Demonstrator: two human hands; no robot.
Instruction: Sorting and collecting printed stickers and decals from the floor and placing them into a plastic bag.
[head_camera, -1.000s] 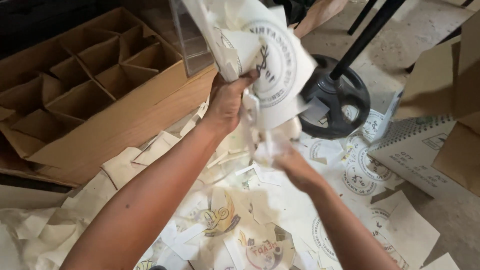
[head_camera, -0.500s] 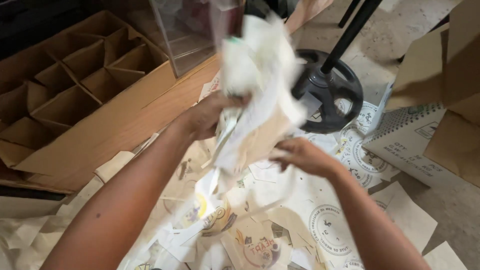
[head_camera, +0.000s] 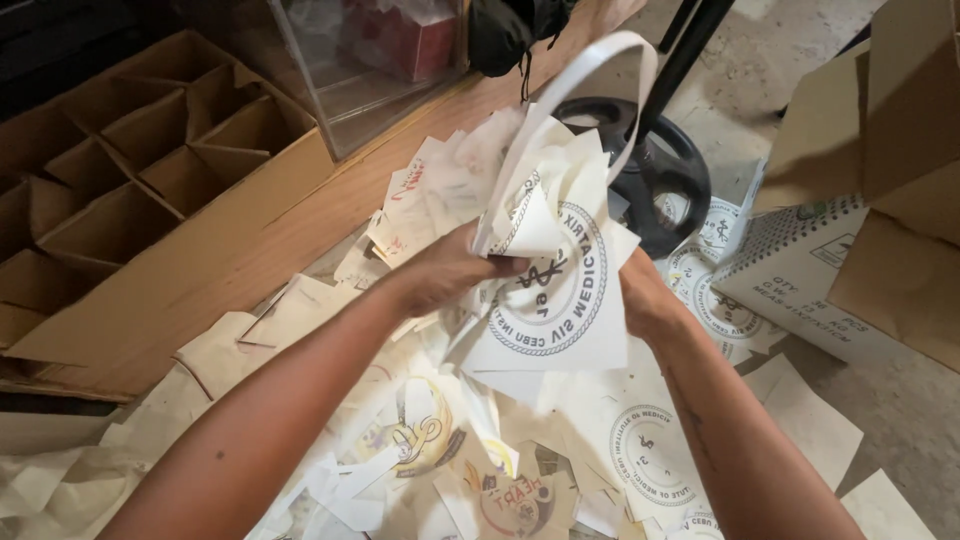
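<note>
A large cardboard box (head_camera: 150, 210) with dividers was seen at the left, lying open on the floor (head_camera: 900, 420), its compartments showing bare cardboard. At the right, a second carton (head_camera: 860, 190) was set with its flaps raised. Between them, the floor was covered by a spread of loose paper sheets (head_camera: 640, 450), many printed with round seals. A clear plastic case (head_camera: 370, 70) was placed behind the divided box, and a black round stand base (head_camera: 665, 180) with a dark pole rising from it was found just behind the hands.

Both forearms were stretched forward from the bottom edge, converging over the paper pile. A white bag (head_camera: 560, 270) (stamped with a round dark seal, its looped handle standing up above it) was held raised between the two hands, above the scattered sheets and in front of the stand base. The left hand (head_camera: 450, 270) was closed on the bag's upper left edge, fingers curled over the folded paper, the wrist bent slightly inward. The right hand (head_camera: 640, 295) was pressed against the bag's right side; its fingers were hidden behind the paper, so the grip could not be told for certain.
</note>
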